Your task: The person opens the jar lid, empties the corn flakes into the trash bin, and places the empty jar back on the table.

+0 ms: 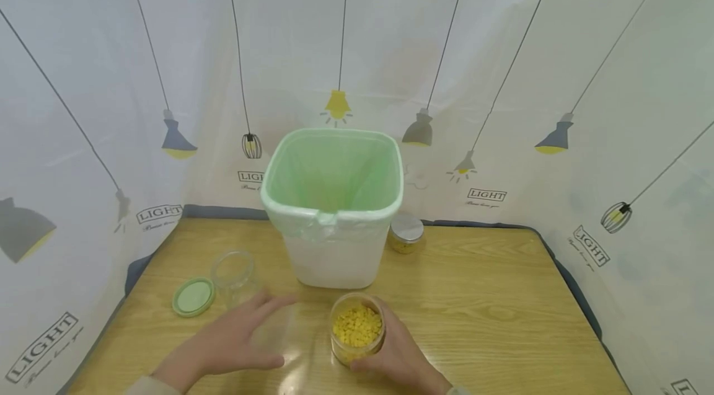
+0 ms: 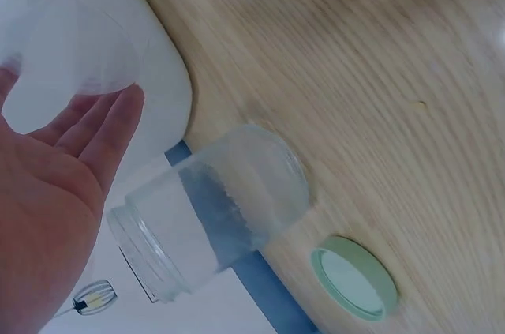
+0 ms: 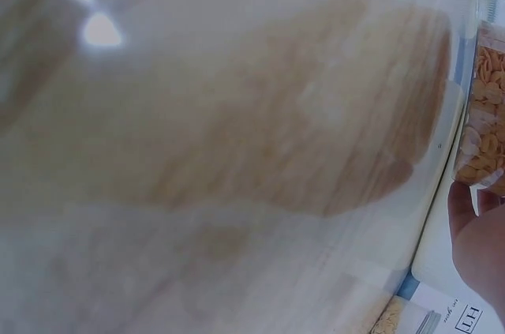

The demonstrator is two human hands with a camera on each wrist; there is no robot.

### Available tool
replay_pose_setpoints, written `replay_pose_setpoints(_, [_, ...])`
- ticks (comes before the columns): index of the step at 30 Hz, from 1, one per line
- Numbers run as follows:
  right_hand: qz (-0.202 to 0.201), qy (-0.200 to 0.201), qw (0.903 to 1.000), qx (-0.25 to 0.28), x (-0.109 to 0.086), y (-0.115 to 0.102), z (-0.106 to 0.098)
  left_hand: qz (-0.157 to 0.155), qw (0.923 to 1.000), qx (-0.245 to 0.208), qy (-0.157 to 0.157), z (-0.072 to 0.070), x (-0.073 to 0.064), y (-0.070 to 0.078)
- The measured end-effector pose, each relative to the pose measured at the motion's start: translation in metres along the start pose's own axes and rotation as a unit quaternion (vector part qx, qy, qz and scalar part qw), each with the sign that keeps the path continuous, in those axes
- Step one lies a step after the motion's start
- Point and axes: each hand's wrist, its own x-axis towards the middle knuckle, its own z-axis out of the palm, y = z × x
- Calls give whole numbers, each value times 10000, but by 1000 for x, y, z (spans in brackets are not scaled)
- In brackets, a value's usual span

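Observation:
My right hand (image 1: 398,348) grips a clear jar (image 1: 357,336) filled with small yellow pieces. The jar has no lid on and stands upright in front of the bin. In the right wrist view the pieces look like small curled shells behind the jar wall (image 3: 485,113). To the left, my left hand (image 1: 225,342) holds a see-through plastic container (image 2: 71,42) between thumb and fingers; its outline is faint in the head view. Its clear wall (image 3: 237,113) fills much of the right wrist view, close to the lens.
A white bin (image 1: 337,252) with a green liner bag (image 1: 329,216) stands at the table's middle back. Behind its right side sits a silver-lidded jar (image 1: 406,234) with yellowish contents. An open clear jar (image 2: 229,200) and a green lid (image 1: 193,297) lie on the left of the wooden table (image 1: 491,308).

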Motion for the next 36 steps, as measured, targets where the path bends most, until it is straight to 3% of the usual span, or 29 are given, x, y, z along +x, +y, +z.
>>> replay_pose_setpoints(6, [-126, 25, 9998, -145, 0, 1, 0, -251, 9971, -579, -431, -7, -14, -13])
replay_pose_setpoints(14, [-179, 48, 9995, -253, 2, 1, 1, -492, 9837, -1474, -902, -18, -23, -26])
replay_pose_setpoints(18, [-180, 47, 9994, -280, 2, 1, 2, -573, 9853, -1338, -895, -20, -23, -27])
replay_pose_setpoints(24, [-148, 15, 9997, -217, 3, 0, 1, -402, 9951, -652, -626, -19, -23, -30])
replay_pose_setpoints(30, [-105, 9, 9997, -214, 3, -1, 1, -674, 9903, -963, -745, -20, -25, -37])
replay_pose_setpoints(36, [-34, -8, 9997, -224, 3, 0, 1, -738, 9843, -1323, -910, -20, -31, -46])
